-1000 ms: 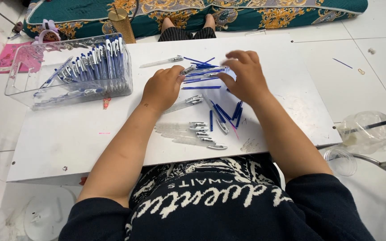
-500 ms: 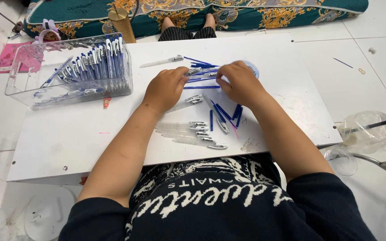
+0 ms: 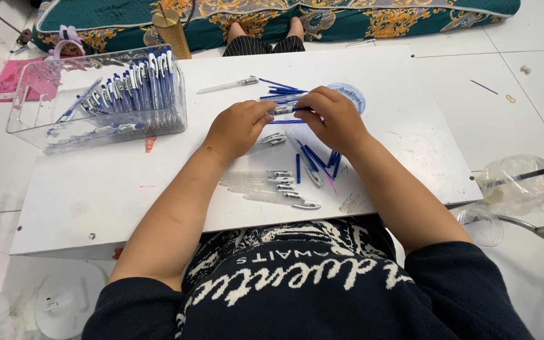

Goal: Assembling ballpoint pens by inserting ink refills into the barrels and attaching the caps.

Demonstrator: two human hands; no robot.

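Pinching one pen part together, left hand and right hand work beside a clear bin of assembled blue pens.

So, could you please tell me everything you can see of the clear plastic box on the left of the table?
The clear plastic box is a low, see-through rectangular tray with thin walls, open on top. It sits flat on the white table near its far left corner. Inside, blue and white pens stand packed in a row at its right end, and others lie slanted toward the left. Neither hand touches it.
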